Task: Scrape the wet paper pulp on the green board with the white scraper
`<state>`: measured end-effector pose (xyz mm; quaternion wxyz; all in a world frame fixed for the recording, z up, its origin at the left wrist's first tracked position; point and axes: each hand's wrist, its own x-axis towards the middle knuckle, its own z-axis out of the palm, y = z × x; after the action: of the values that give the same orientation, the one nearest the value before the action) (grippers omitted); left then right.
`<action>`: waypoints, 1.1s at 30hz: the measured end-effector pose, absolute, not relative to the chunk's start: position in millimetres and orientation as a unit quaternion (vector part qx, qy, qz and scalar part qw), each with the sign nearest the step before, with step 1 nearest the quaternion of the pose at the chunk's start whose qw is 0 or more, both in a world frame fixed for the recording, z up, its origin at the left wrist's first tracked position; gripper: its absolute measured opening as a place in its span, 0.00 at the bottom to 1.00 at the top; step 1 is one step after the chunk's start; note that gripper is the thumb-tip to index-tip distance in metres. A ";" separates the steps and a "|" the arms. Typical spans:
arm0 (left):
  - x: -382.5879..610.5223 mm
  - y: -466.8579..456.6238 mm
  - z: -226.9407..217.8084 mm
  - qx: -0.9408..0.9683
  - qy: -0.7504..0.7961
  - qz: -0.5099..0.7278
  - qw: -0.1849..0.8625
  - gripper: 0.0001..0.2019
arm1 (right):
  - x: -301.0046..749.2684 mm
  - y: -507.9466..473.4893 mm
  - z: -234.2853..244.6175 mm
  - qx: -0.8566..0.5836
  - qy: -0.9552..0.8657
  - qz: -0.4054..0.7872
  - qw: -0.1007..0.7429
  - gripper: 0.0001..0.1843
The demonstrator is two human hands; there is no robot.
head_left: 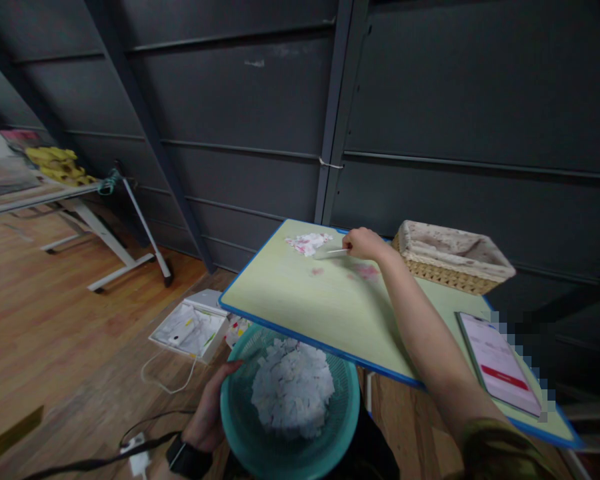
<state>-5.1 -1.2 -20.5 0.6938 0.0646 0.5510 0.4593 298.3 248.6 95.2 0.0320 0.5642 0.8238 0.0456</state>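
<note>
My left hand [211, 408] grips the left rim of a teal plastic basket [347, 427], held below the near edge of a small table. White paper scraps [294, 387] are heaped inside the basket. Over the pale green tabletop [300, 297], my right hand [364, 243] is closed on a thin pale flat tool [336, 251], whose exact kind I cannot make out. Its far end reaches toward a small pile of white and pink scraps [307, 243] at the table's far left. Pinkish stains [366, 271] mark the surface near my right hand.
A cloth-lined wicker basket [445, 267] sits at the table's far right. A phone [500, 360] lies nearer along the right side. On the floor at left is an open white box [190, 328] with a cord. Dark metal panels [240, 100] rise behind the table.
</note>
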 end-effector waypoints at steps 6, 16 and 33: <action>-3.1 -1.1 -16.1 0.060 0.550 0.461 0.694 0.07 | 307.5 243.2 106.6 0.550 0.833 0.030 0.038 0.16; -1.5 -0.7 -16.4 0.078 0.550 0.466 0.689 0.07 | 277.7 229.2 113.9 0.502 0.846 -0.107 -0.143 0.18; -4.0 -3.0 -23.2 0.082 0.553 0.461 0.689 0.06 | 338.0 246.5 102.9 0.590 0.740 -0.322 -0.010 0.38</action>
<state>-4.0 -3.0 -23.2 0.6892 0.0824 0.5531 0.4607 338.0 246.5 102.9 -0.0096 0.5900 0.7404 -0.3220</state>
